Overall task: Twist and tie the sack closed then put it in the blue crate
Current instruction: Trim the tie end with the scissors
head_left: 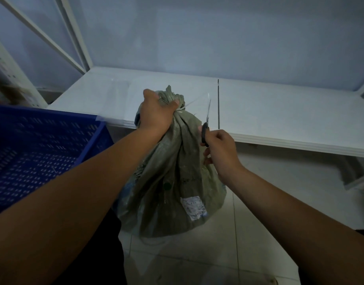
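Observation:
A grey-green woven sack [173,182] stands on the tiled floor in front of me, with a white label low on its side. Its neck is gathered and bound by a thin pale tie [195,101] whose free end sticks out to the right. My left hand [156,112] is clenched around the bunched neck. My right hand [220,149] holds black-handled scissors [205,128], whose blades point up toward the tie's free end. The blue perforated crate [39,149] sits at the left, beside the sack.
A white tabletop [280,116] runs across behind the sack, its front edge just past my hands. A white metal rack frame [74,38] rises at the back left. The floor is pale tile.

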{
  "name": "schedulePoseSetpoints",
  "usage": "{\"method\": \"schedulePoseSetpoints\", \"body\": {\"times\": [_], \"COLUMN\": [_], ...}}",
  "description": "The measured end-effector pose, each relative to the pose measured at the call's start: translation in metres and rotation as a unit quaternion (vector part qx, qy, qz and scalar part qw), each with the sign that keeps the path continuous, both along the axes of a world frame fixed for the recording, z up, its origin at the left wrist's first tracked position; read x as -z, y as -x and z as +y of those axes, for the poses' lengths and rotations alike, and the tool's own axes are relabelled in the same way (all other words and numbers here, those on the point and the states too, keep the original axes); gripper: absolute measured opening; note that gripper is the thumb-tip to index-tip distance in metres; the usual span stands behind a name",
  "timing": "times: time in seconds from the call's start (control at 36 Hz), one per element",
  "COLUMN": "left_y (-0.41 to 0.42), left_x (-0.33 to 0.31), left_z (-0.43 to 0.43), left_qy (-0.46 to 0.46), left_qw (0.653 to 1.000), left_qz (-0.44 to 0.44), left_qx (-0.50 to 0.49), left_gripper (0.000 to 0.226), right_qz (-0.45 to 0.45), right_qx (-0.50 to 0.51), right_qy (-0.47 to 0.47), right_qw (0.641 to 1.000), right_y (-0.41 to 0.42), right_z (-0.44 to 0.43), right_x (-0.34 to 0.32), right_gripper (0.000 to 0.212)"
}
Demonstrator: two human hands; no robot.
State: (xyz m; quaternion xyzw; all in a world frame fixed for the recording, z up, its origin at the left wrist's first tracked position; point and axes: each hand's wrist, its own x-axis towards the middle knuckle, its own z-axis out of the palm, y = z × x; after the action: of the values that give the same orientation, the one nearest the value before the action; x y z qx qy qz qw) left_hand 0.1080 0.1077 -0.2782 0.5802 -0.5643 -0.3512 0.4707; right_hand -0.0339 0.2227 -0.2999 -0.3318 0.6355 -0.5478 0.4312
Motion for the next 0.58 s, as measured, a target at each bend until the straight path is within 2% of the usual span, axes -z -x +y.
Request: {"method": "schedulePoseSetpoints", "body": {"times": [0.08, 0.19, 0.36, 0.47, 0.58], "left_y": [0.001, 0.001, -0.002, -0.002, -0.001], "left_x": [0.003, 0.005, 0.001, -0.003, -0.006], "left_z": [0.000, 0.000, -0.003, 0.000, 0.003], "left_qy": [0.041, 0.047, 0.037, 0.055, 0.078], "left_qw": [0.998, 0.996, 0.994, 0.989, 0.986], "left_qz": [-0.044, -0.063, -0.077, -0.095, -0.102], "left_qx": [0.021, 0.033, 0.063, 0.100, 0.111], "left_gripper": [0.038, 0.034, 0.031, 0.030, 0.027], "right_qz": [0.013, 0.036, 0.076, 0.148, 0.148], "right_qx": [-0.040, -0.121, -0.101, -0.111, -0.117], "right_qy": [-0.018, -0.065, -0.037, -0.013, -0.008], "right_qw": [0.999, 0.990, 0.991, 0.983, 0.982], "right_y": [-0.005, -0.010, -0.002, 0.004, 0.009], "right_z": [0.000, 0.000, -0.007, -0.012, -0.014], "right_x": [0.002, 0.007, 0.003, 0.000, -0.006], "right_gripper": [0.043, 0.054, 0.048, 0.050, 0.048]}}
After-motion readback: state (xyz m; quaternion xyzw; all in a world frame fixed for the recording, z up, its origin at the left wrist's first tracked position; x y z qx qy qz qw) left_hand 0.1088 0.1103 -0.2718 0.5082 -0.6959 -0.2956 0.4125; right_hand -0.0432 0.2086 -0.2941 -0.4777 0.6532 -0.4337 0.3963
